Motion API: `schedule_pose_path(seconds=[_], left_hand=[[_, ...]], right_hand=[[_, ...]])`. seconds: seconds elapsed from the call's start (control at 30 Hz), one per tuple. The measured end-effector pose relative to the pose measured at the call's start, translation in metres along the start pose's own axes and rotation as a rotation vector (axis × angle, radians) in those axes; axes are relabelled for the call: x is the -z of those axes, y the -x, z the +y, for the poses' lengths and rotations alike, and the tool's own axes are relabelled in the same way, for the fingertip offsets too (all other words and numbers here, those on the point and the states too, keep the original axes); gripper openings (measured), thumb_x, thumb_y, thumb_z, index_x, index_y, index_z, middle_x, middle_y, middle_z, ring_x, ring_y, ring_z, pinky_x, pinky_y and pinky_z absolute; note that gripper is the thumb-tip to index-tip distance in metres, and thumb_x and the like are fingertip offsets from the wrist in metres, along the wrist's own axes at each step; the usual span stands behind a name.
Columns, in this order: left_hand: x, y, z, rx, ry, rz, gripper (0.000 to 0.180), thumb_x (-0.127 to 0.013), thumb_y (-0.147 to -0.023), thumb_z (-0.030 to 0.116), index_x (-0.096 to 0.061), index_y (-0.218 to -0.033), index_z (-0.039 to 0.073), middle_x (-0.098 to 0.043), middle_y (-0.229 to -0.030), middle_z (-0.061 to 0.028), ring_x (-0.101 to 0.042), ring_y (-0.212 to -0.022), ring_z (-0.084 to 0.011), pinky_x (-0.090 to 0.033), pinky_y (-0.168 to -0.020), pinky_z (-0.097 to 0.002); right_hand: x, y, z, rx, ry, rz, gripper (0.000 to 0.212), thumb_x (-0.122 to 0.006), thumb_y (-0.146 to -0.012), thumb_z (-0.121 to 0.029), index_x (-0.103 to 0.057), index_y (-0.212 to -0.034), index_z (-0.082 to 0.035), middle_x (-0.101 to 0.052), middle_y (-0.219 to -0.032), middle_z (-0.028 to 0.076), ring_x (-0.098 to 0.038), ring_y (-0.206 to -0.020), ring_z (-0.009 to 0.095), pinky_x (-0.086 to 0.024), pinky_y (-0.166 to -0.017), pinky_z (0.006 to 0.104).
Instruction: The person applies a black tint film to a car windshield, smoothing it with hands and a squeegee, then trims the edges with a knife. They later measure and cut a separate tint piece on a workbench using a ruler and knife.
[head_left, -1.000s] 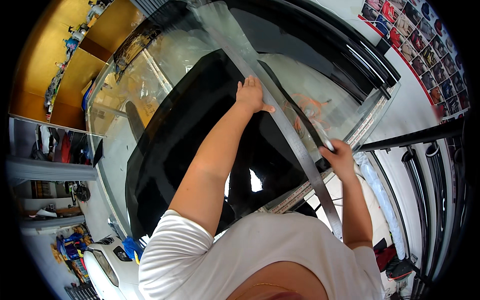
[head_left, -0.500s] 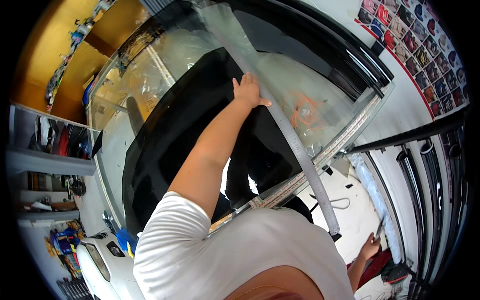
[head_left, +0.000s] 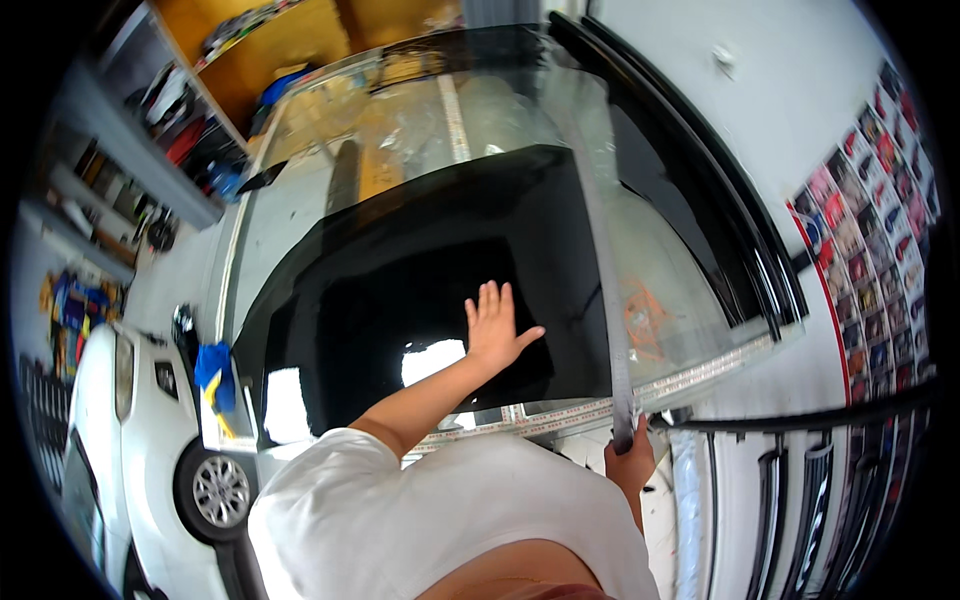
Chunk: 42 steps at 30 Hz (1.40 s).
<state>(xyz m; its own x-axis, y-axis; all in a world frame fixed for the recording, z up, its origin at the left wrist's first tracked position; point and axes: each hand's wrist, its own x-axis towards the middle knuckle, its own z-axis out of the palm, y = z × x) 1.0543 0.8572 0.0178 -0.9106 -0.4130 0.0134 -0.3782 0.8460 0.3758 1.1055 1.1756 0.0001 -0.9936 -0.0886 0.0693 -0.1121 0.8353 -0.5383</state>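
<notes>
A glossy black sheet (head_left: 400, 260) with a rounded far edge lies on a glass-topped table (head_left: 285, 210). My left hand (head_left: 493, 332) is over the sheet's right half, fingers spread and nothing in them. Along the sheet's right edge runs a long grey straightedge (head_left: 612, 300), from the far side to the table's near edge. At its near end is my right hand (head_left: 630, 463), with the fingers curled. Whether it grips the straightedge's end or something else beside it cannot be made out.
Long glossy black rolls (head_left: 700, 150) lie along the table's right side. An orange tangle (head_left: 643, 318) shows by the straightedge. A white car (head_left: 150, 430) stands at the left. Dark tubes (head_left: 768, 500) and a blue-wrapped roll (head_left: 687, 490) stand at the lower right.
My left hand has come off the straightedge and moved nearer over the sheet. My right hand, earlier low at the right with a dark slim tool, has come up to the straightedge's near end.
</notes>
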Motion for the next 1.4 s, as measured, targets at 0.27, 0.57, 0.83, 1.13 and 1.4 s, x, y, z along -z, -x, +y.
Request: schedule_pose_path(seconds=[0.27,0.57,0.83,1.13,1.4], left_hand=[[0.027,0.067,-0.062,0.373,-0.124,-0.029,0.119,-0.062,-0.067,0.070,-0.012,-0.141,-0.009,-0.009,-0.145,-0.0350,-0.004,-0.138,-0.0454,-0.007,-0.108,-0.0591],[0.042,0.036,-0.071,0.321,-0.240,-0.213,0.121,-0.066,-0.063,0.069,-0.013,-0.144,-0.003,-0.009,-0.144,-0.0375,-0.008,-0.136,-0.0487,-0.015,-0.108,-0.0573],[0.030,0.016,-0.038,0.315,-0.187,-0.230,0.122,-0.066,-0.063,0.069,-0.011,-0.144,-0.003,-0.007,-0.148,-0.0313,-0.006,-0.137,-0.0478,-0.012,-0.110,-0.0556],[0.035,0.009,-0.038,0.289,-0.289,-0.291,0.121,-0.066,-0.063,0.069,-0.013,-0.144,-0.003,-0.010,-0.147,-0.0324,-0.011,-0.136,-0.0482,-0.017,-0.110,-0.0527],[0.045,-0.018,-0.073,0.325,-0.274,-0.281,0.125,-0.069,-0.058,0.070,-0.013,-0.145,0.000,-0.011,-0.148,-0.0294,-0.012,-0.137,-0.0470,-0.017,-0.110,-0.0533]], right_hand=[[0.027,-0.024,0.021,-0.103,-0.461,0.064,0.059,-0.060,-0.070,0.003,-0.047,-0.127,0.001,-0.061,-0.101,0.011,-0.058,-0.081,0.015,-0.047,-0.071,0.0250],[0.050,-0.070,0.049,-0.026,-0.897,-0.001,0.061,-0.053,-0.067,0.014,-0.045,-0.126,-0.001,-0.052,-0.088,0.001,-0.054,-0.081,0.010,-0.042,-0.068,0.0202],[0.055,-0.103,0.053,0.009,-0.818,0.040,0.061,-0.055,-0.067,0.013,-0.046,-0.126,-0.004,-0.045,-0.083,-0.002,-0.048,-0.073,0.007,-0.037,-0.066,0.0180],[0.044,-0.126,0.060,0.151,-0.882,0.042,0.057,-0.055,-0.068,0.012,-0.048,-0.123,-0.004,-0.049,-0.090,0.002,-0.049,-0.074,0.006,-0.038,-0.063,0.0162],[0.048,-0.122,0.039,0.203,-0.897,0.025,0.061,-0.058,-0.066,0.011,-0.046,-0.124,-0.003,-0.047,-0.087,0.001,-0.047,-0.065,0.005,-0.037,-0.059,0.0167]])
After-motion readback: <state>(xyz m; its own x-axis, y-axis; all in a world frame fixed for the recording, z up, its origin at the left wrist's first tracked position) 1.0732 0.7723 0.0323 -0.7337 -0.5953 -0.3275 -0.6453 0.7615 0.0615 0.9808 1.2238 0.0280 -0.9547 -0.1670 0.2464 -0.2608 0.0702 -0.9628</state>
